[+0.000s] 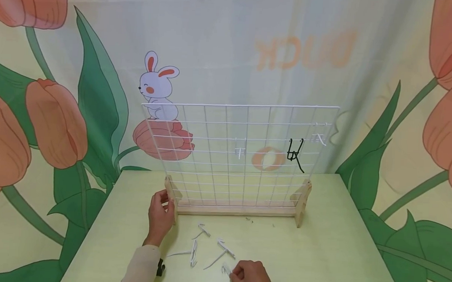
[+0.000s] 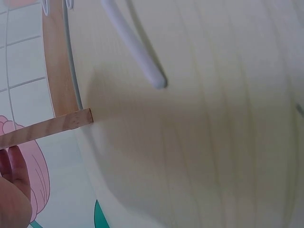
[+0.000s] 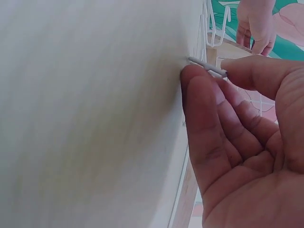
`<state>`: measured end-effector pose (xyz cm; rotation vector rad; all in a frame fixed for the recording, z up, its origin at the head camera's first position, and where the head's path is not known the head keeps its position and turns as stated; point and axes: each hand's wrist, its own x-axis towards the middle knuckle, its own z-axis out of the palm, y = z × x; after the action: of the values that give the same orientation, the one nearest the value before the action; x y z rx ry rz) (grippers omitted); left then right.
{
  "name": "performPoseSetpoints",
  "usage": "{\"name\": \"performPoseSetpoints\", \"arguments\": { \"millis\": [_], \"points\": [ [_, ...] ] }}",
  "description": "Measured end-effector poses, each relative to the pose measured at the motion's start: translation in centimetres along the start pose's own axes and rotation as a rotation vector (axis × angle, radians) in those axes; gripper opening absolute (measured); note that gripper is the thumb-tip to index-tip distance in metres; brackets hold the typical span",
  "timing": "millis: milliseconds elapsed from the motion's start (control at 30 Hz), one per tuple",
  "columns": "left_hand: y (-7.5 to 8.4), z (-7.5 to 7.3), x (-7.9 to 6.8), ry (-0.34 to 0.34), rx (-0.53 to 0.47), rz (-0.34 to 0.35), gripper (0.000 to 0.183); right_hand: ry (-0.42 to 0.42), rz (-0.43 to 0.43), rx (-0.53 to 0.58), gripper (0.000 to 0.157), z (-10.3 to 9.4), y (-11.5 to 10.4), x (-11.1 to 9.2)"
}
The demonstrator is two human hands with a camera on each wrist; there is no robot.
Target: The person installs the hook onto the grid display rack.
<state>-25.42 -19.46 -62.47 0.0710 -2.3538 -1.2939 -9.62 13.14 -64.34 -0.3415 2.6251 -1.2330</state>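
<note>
My right hand (image 1: 252,276) pinches a small white wire hook (image 1: 226,269) between thumb and fingers, low over the table. In the right wrist view, one end of the held hook (image 3: 208,66) shows between the fingertips. At the left wooden foot (image 1: 171,199) of a white wire grid rack (image 1: 224,151), my left hand (image 1: 160,216) grips the wood. The left wrist view catches its fingers (image 2: 19,166) against that foot. Loose white hooks (image 1: 193,253) lie between the hands. On the grid hang a black hook (image 1: 294,155) and white hooks (image 1: 240,149).
The rack stands towards the back of the pale table (image 1: 339,238), on two wooden feet joined by a wooden base bar (image 1: 238,211). Small dark bits (image 1: 249,220) lie in front of the bar. Behind hangs a curtain (image 1: 222,52) printed with tulips and a rabbit.
</note>
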Motion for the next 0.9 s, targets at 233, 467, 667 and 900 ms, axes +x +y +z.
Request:
{"name": "performPoseSetpoints", "arguments": {
  "millis": [233, 467, 667, 900],
  "points": [
    [-0.1, 0.0, -0.1, -0.003, -0.011, -0.001, 0.034, -0.031, 0.031, 0.055, 0.019, 0.1, -0.2, -0.3],
    [-0.2, 0.1, 0.0, -0.003, -0.015, -0.005, 0.034, -0.047, -0.016, 0.077, 0.015, -0.9, -0.2, -0.1],
    [-0.2, 0.1, 0.0, -0.001, -0.012, -0.008, 0.034, 0.007, -0.082, 0.086, 0.005, -1.9, 0.4, 0.4],
    [-0.3, 0.2, 0.0, 0.003, -0.006, 0.002, 0.035, 0.040, -0.238, -0.080, 0.010, -2.2, 1.4, 1.0]
  ]
}}
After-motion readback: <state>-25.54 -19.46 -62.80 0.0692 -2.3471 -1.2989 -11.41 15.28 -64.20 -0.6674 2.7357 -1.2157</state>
